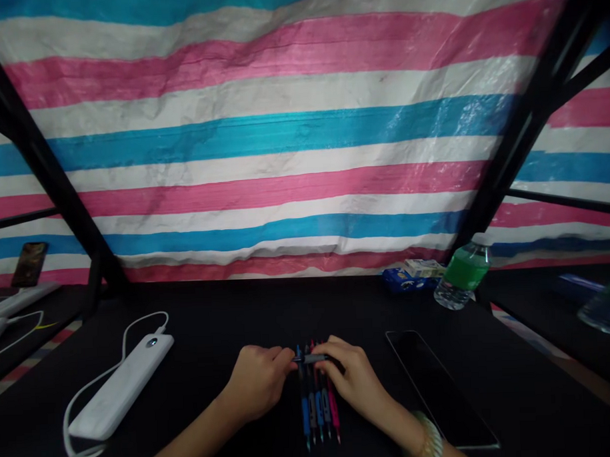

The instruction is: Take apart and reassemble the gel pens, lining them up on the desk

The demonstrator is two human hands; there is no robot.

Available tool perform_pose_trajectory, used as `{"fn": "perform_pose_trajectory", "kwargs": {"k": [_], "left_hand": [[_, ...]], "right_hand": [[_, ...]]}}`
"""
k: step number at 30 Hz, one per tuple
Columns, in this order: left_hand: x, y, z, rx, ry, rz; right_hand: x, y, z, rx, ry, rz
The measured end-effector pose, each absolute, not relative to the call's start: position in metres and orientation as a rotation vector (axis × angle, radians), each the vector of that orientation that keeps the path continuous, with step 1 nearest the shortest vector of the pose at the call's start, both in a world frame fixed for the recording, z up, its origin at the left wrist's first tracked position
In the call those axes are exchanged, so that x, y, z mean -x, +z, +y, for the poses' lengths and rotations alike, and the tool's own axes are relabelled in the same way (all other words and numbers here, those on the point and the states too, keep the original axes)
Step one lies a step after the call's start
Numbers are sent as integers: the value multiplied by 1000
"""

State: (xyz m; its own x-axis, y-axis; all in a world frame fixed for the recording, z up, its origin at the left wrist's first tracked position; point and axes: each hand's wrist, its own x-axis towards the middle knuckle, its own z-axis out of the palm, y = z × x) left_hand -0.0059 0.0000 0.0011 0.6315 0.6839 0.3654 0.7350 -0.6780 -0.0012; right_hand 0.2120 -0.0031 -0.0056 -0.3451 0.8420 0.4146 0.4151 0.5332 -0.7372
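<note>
A dark grey pen (314,358) lies crosswise between my hands, above several pens set side by side on the black table. My left hand (263,380) pinches its left end with closed fingers. At the other end, the thumb and fingers of my right hand (351,377) grip the grey barrel. Below it, the row runs lengthwise toward me, with a blue pen (305,415) at the left and a pink pen (334,411) at the right. The upper parts of the row are partly hidden by the held pen and my fingers.
A white power strip (123,388) with a cable lies at the left. To the right is a black phone or tablet (440,387). A bottle with a green label (464,273) and small blue packs (404,279) stand at the back right, before the striped sheet (282,136).
</note>
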Motion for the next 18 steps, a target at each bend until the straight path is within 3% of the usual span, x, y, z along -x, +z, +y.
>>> {"fn": "perform_pose_trajectory", "kwargs": {"k": [18], "left_hand": [[9, 4, 2, 2535, -696, -1055]], "right_hand": [[-217, -2, 1, 1067, 759, -1929]]}}
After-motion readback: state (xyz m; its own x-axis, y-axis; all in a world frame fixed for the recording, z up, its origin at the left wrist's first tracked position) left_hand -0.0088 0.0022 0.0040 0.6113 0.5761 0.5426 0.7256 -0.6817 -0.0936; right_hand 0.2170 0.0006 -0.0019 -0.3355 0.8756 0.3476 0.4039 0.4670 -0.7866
